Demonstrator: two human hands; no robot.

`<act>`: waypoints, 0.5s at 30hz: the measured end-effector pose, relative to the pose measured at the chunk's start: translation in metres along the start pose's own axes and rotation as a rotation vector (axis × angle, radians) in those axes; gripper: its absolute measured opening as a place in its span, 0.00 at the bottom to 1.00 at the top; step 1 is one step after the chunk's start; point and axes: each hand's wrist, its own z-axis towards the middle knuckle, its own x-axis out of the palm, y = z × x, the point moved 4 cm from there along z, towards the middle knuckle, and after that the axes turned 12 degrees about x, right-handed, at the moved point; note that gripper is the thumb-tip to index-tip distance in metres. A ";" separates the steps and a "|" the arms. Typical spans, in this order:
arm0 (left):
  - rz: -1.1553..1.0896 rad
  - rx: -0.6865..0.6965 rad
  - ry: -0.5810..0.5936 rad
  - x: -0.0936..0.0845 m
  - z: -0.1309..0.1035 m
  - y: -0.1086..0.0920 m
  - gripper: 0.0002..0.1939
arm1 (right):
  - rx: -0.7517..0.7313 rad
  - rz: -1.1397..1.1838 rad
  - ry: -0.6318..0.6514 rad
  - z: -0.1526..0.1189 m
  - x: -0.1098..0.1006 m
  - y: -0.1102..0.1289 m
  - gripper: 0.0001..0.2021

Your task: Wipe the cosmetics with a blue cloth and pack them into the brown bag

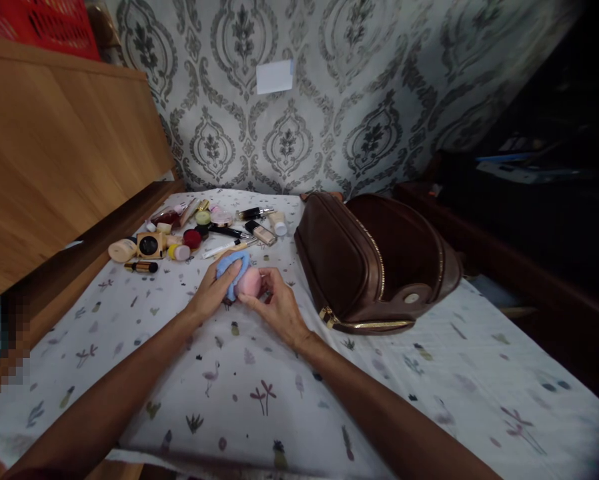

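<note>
- The pink rounded item (249, 283) is located between the two hands, above the near-middle part of the printed cloth (219, 413). Its exact type cannot be determined.
- The blue cloth (233, 258) is bunched against the left and upper sides of the pink rounded item.
- The left hand (210, 292) grips the blue cloth; the fingers are closed around it, with the thumb on top.
- The right hand (282, 308) holds the right side of the pink rounded item; thumb and fingers are partly curled, spaced to its width.
- Beyond the hands, a white pen-shaped item (220, 249) lies near a glass bottle with a black cap (260, 232) and a white-capped tube (278, 225).
- Further left is a group of cosmetics: a red round container (192, 239), a square case with a black disc (150, 245), a beige bottle (122, 250) and a black-and-gold tube (141, 267).
- Right of the hands, a brown bag (332, 260) rests on the printed cloth, its gold-zippered opening spread wide.
- At the left edge stands a wooden cabinet (64, 127) carrying a red basket (62, 30).
- Patterned wallpaper (289, 137) covers the rear surface.
</note>
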 end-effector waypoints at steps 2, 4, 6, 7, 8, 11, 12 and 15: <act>-0.029 -0.027 0.032 0.002 -0.001 0.000 0.22 | 0.015 0.045 0.015 0.000 0.000 0.000 0.21; -0.068 -0.061 0.066 0.004 -0.002 0.000 0.23 | 0.029 0.097 0.030 0.000 0.001 0.000 0.21; -0.104 -0.070 0.094 0.005 -0.003 -0.002 0.25 | 0.049 0.175 0.049 0.000 0.001 0.000 0.22; -0.115 -0.067 0.112 0.006 -0.003 -0.003 0.25 | 0.065 0.219 0.062 0.000 0.001 0.000 0.22; -0.120 -0.061 0.135 0.006 -0.003 -0.005 0.26 | 0.089 0.261 0.075 0.000 0.002 0.000 0.23; -0.073 -0.035 0.225 0.007 -0.003 -0.011 0.27 | 0.197 0.338 0.092 0.002 0.003 -0.003 0.23; -0.024 -0.004 0.249 0.007 -0.002 -0.014 0.26 | 0.237 0.355 0.088 0.003 0.004 -0.005 0.24; 0.173 0.160 0.320 0.009 -0.002 -0.024 0.23 | 0.326 0.426 0.058 0.005 0.003 -0.010 0.28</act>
